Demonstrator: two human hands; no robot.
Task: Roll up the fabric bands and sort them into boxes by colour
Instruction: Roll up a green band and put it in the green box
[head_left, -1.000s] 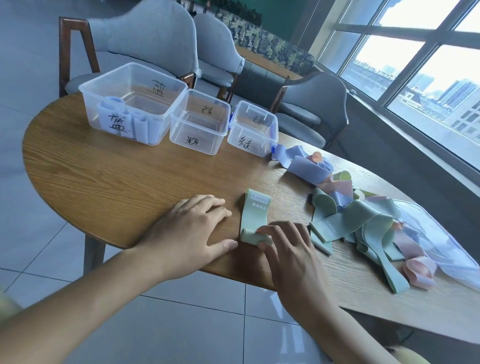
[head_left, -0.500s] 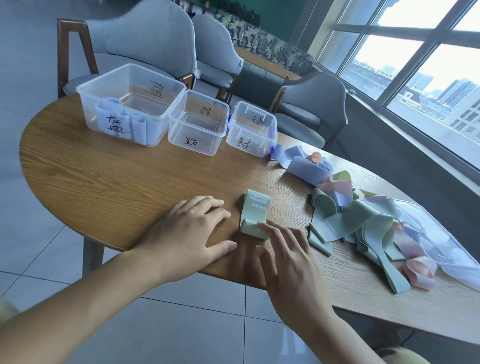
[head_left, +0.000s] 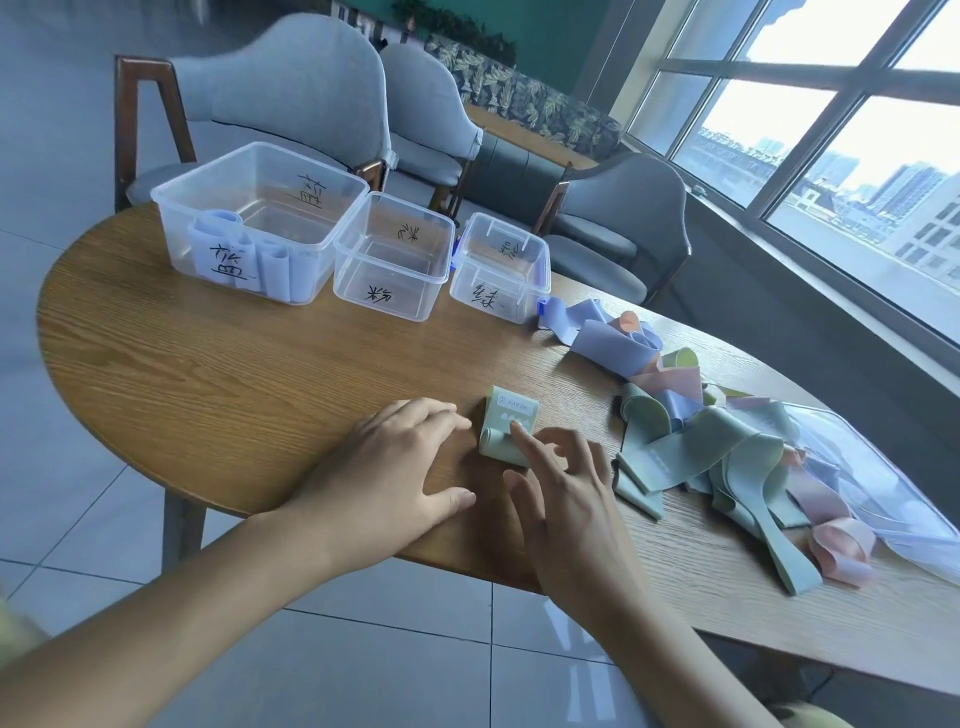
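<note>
We see the green band (head_left: 508, 428) near the front edge of the wooden surface (head_left: 218, 384), partly rolled: roll at the near end, flat tail with a white label pointing away from us. Right hand (head_left: 563, 499) has its fingers (head_left: 524, 439) extended and spread, index tip pressing on top of the roll; nothing is curled round it. Left hand (head_left: 402, 462) lies flat on the surface just left of the band, fingers straight and relaxed, tips beside the band's left edge; we can't tell if they touch it. Three clear boxes sit in a row at the far side, each with handwritten labels: large box (head_left: 260, 223) on the left holding several rolled blue bands (head_left: 280, 265), middle box (head_left: 392, 254) and small box (head_left: 501, 267) with no bands visible inside. To the right of the hands is a loose pile of bands (head_left: 701, 436) in green, blue and pink, tangled over each other, partly lying on a clear plastic bag (head_left: 883, 483) at the right edge. One pink band (head_left: 841, 548) sits at the pile's near side. Grey chairs (head_left: 291, 98) stand behind the surface.
</note>
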